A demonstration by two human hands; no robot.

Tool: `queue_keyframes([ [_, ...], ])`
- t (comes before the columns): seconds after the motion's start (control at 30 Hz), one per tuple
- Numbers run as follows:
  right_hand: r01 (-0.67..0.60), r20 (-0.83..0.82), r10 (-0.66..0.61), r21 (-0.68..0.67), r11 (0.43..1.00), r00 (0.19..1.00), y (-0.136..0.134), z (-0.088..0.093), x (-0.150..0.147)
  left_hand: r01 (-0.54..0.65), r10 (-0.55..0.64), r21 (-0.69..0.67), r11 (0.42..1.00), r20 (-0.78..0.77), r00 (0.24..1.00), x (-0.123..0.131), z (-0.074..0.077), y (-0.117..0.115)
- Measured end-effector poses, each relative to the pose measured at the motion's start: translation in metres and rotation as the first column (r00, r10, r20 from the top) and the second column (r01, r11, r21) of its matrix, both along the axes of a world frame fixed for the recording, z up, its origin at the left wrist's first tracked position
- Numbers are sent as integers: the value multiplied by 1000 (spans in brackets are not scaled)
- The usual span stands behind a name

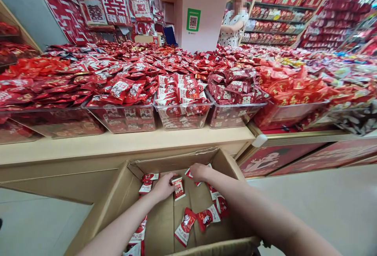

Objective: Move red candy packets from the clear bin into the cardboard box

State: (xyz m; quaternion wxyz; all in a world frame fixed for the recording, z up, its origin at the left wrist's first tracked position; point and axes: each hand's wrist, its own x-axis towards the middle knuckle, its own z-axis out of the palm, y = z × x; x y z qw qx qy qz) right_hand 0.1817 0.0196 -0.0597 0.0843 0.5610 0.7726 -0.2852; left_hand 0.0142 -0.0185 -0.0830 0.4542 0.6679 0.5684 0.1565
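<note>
Both my hands reach down into an open cardboard box (165, 224). My left hand (163, 188) pinches the left edge of a small red-and-white candy packet (178, 189), its fingers curled. Over near the far wall, my right hand (200, 172) is closed around another red-and-white candy packet (189, 173), partly covered by the fingers. On the box floor between my arms lie a twisted-end packet (185, 226) and a second one (208, 217). More packets line the left side (146, 187) and the right side (220, 205), some hidden by my forearms.
Clear plastic bins of wrapped sweets (183, 114) stand along a pale wooden counter edge (132, 140) beyond the box. A white pillar (203, 16) with a QR sign (193, 21) rises behind them. A person (235, 24) in a dotted top stands beyond, near stocked shelves (277, 14).
</note>
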Motion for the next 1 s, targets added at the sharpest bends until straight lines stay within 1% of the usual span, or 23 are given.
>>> queue_keyframes([
  [0.1,-46,128,54,-64,997,990,0,0,-7,-5,7,20,1000,-101,995,-5,-5,4],
  [0.17,-44,196,59,-81,996,979,1,3,-4,8,-4,18,1000,-197,980,-14,-3,10],
  [0.27,-13,297,31,-61,998,954,4,4,10,11,-15,-14,1000,-365,931,-34,6,22],
  [0.37,5,374,31,-96,995,927,5,-1,22,-19,5,-23,1000,-495,869,-51,18,31],
  [0.47,13,397,39,-128,992,917,1,-8,20,-43,18,-29,999,-585,810,-58,26,32],
  [0.53,10,377,32,-108,994,926,-2,-9,12,-63,25,-39,997,-625,781,-60,28,29],
  [0.6,-4,332,28,-74,997,943,-3,-2,6,-83,34,-47,995,-635,772,-62,28,25],
  [0.63,-16,300,32,-58,998,953,-3,4,4,-89,39,-49,995,-625,780,-62,28,24],
  [0.7,-50,211,57,-38,998,976,-4,21,4,-81,40,-49,996,-562,826,-61,31,23],
  [0.77,-108,95,110,-26,994,989,-4,40,8,-40,16,-46,998,-438,899,-55,39,21],
  [0.8,-135,8,135,-21,991,991,-5,49,10,-9,-7,-44,999,-354,935,-50,44,20],
  [0.83,-145,-128,140,-24,989,982,-6,56,11,24,-34,-40,999,-263,964,-44,51,18],
  [0.87,-133,-313,113,-44,990,943,-7,62,12,55,-60,-34,998,-172,983,-37,57,16],
  [0.9,-107,-519,45,-90,990,854,-8,65,12,80,-82,-25,996,-71,994,-29,64,14],
  [0.93,-80,-700,-59,-165,983,711,-10,67,10,90,-90,-12,996,27,996,-22,69,12],
  [0.97,-69,-820,-176,-253,965,544,-11,68,8,77,-76,-1,997,158,985,-15,74,9],
  [1.0,-72,-874,-277,-331,941,399,-12,67,6,38,-34,-6,999,315,949,-9,78,7],
])
